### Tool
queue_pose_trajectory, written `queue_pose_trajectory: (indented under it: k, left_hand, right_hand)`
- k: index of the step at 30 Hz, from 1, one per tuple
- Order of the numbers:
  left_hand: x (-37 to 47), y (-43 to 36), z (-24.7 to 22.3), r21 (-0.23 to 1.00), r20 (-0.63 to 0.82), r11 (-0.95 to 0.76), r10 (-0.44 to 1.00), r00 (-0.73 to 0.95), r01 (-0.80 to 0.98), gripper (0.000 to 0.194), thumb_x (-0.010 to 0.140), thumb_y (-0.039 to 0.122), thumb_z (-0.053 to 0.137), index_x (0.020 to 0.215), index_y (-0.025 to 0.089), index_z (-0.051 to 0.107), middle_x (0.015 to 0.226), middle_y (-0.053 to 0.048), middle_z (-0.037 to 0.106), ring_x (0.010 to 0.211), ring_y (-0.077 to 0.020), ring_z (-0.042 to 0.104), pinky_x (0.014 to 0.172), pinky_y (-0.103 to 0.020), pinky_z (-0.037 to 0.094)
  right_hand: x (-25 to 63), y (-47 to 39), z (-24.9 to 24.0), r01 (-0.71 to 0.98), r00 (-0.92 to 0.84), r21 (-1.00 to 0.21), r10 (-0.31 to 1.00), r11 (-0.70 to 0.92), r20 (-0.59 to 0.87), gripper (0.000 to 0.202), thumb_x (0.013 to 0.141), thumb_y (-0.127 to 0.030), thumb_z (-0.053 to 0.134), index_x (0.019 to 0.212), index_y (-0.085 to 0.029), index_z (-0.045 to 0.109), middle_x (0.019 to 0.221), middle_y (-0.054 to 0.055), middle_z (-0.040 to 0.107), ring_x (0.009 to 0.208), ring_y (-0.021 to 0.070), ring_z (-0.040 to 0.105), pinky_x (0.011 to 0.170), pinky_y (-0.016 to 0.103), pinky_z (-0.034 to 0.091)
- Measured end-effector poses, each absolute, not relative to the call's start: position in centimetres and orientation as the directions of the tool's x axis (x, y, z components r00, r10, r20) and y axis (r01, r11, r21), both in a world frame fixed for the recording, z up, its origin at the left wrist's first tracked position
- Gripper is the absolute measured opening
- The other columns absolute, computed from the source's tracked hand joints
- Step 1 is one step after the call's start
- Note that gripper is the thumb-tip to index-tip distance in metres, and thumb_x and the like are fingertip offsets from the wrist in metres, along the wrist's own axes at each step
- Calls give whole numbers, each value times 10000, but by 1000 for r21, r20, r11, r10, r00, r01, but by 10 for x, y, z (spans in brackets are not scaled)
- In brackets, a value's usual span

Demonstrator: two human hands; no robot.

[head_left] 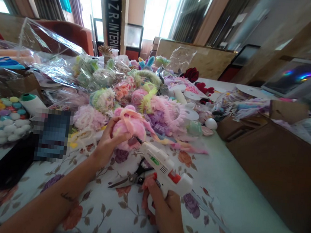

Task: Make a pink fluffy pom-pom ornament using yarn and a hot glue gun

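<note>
A fluffy pink ball (136,125) with a pink and peach ribbon is held by my left hand (107,141), whose fingers wrap round its left side. My right hand (159,203) is closed round the handle of a white glue gun (157,159). The gun's dark nozzle points left at the lower part of the pink ball; whether it touches is too small to tell. Beneath the gun lie pruning shears (122,182) with their blades to the left. The ribbon's long tail (188,147) trails right across the flowered tablecloth (99,211).
Yarn and plush pieces (159,109) are heaped beyond my hands. Coloured pompoms (1,123), a white cone (31,105) and a black phone-like object (8,163) lie at the left. A cardboard box (276,164) stands at the right, near a white ball (211,123).
</note>
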State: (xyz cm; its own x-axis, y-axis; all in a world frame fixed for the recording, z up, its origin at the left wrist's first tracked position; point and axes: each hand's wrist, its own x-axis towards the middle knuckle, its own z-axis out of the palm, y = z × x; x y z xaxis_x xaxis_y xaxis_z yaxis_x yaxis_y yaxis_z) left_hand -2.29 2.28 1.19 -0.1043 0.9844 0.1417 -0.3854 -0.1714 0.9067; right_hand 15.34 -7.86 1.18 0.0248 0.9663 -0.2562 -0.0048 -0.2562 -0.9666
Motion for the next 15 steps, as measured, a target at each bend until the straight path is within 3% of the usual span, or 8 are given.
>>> queue_pose_trajectory:
  k: [15]
  left_hand:
    - [-22, 23, 13, 907, 125, -162, 985, -119, -388, 506, 679, 310, 875, 1105, 268, 605, 961, -4, 649, 897, -201, 637, 753, -297, 521]
  right_hand:
    - [152, -79, 11, -24, 60, -964, 962, -264, -265, 470, 808, -649, 694, 738, -193, 600, 462, -27, 536, 360, 81, 385, 320, 184, 277]
